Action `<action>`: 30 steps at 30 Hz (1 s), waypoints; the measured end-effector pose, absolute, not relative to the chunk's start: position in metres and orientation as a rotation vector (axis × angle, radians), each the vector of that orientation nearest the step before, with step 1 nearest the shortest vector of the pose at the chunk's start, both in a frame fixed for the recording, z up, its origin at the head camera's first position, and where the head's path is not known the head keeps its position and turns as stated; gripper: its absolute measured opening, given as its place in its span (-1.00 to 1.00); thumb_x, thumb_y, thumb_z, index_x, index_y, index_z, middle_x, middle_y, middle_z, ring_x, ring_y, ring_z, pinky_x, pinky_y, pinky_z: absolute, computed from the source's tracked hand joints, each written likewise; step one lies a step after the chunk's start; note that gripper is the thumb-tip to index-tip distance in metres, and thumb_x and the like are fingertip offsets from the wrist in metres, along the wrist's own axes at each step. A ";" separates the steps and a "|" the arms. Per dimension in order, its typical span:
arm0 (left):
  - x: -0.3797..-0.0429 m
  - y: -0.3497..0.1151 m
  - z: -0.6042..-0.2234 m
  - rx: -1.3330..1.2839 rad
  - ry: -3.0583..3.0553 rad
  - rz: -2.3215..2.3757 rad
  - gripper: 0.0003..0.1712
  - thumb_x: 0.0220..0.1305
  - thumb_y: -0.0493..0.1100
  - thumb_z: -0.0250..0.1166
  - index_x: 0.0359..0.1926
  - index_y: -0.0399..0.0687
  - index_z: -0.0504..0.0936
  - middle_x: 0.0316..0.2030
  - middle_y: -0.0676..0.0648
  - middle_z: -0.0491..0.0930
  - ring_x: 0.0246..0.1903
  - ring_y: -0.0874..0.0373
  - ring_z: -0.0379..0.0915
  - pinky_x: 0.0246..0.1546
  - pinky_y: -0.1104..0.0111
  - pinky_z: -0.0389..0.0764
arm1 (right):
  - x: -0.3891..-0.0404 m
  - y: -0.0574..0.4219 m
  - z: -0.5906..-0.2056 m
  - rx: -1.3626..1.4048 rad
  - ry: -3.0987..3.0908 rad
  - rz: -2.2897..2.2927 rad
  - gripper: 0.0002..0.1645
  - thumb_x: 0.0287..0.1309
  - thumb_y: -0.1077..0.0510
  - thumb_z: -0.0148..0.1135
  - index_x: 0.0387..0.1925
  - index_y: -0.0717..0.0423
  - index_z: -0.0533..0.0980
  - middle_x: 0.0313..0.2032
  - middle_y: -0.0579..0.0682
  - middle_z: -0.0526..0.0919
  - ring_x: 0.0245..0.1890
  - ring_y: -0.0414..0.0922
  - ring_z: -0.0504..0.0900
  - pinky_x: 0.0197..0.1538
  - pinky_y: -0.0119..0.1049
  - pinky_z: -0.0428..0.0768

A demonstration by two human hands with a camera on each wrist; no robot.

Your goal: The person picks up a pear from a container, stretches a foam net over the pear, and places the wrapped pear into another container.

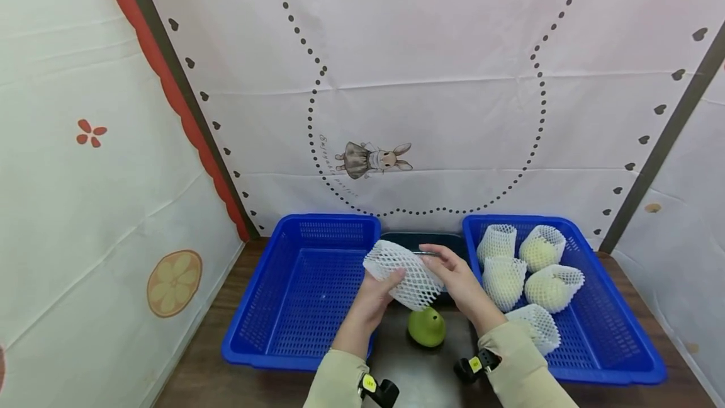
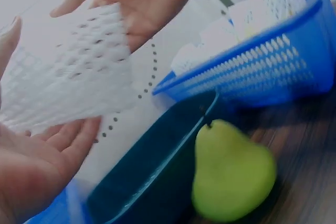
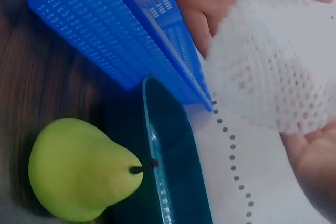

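Observation:
My left hand [image 1: 374,294] holds a white foam fruit net [image 1: 404,274], thumb over its front and fingers behind. My right hand [image 1: 457,276] is at the net's right side, its fingers loosely extended toward it; in the left wrist view the net overlaps part of its palm. Below the net a green pear [image 1: 427,327] stands on the table; its dark stem shows in the right wrist view [image 3: 81,170]. Behind the pear is a dark teal tray [image 2: 152,156], partly hidden by the hands and net in the head view.
A blue basket [image 1: 243,326] stands on the left. Another blue basket [image 1: 617,332] on the right holds several net-wrapped pale fruits [image 1: 552,288]. Both sit on a dark wood table [image 1: 192,370], with a white printed cloth [image 1: 442,112] hanging behind.

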State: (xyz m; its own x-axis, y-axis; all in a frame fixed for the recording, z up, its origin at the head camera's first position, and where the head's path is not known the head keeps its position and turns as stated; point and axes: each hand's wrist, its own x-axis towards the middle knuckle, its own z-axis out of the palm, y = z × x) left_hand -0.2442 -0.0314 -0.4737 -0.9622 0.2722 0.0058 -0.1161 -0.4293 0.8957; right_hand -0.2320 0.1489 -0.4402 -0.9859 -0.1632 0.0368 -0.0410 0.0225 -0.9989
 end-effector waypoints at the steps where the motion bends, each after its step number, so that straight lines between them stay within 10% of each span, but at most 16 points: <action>1: -0.245 -0.030 -0.474 0.159 1.446 2.529 -0.33 0.19 -0.18 0.27 0.23 -0.13 0.14 -0.09 -0.04 0.51 -0.12 0.15 0.51 -0.04 0.27 0.48 | -0.232 0.148 -0.441 -0.263 2.174 -2.131 -0.46 0.29 -0.05 0.04 0.19 0.18 0.33 0.06 0.13 0.51 -0.01 -0.10 0.50 0.10 -0.14 0.38; 12: -0.251 -0.055 -0.488 -0.004 0.690 2.820 -0.14 0.29 0.36 -0.23 0.43 0.03 -0.18 0.08 -0.06 0.39 0.17 0.01 0.25 0.23 -0.03 0.09 | -0.225 0.138 -0.471 0.051 2.238 -2.241 -0.58 0.36 0.09 -0.05 0.11 0.29 0.41 0.13 0.17 0.46 0.19 0.03 0.33 0.24 -0.02 0.23; 21: -0.254 -0.062 -0.501 0.008 0.635 2.876 -0.23 0.39 0.22 -0.20 0.39 -0.10 -0.19 0.01 -0.10 0.46 0.12 0.02 0.35 0.14 0.24 0.33 | -0.212 0.133 -0.524 0.198 2.347 -2.151 -0.57 0.22 0.05 0.16 0.02 0.25 0.47 -0.03 0.10 0.57 0.02 -0.06 0.48 0.07 -0.19 0.39; 30: -0.257 -0.061 -0.508 -0.051 0.724 2.845 -0.25 0.39 0.24 -0.25 0.40 -0.04 -0.17 0.08 -0.05 0.39 0.07 0.08 0.37 0.14 0.18 0.31 | -0.198 0.141 -0.565 0.143 2.486 -1.775 -0.15 -0.13 0.02 0.46 0.22 0.11 0.31 0.13 0.24 0.36 -0.01 0.06 0.43 -0.07 -0.09 0.42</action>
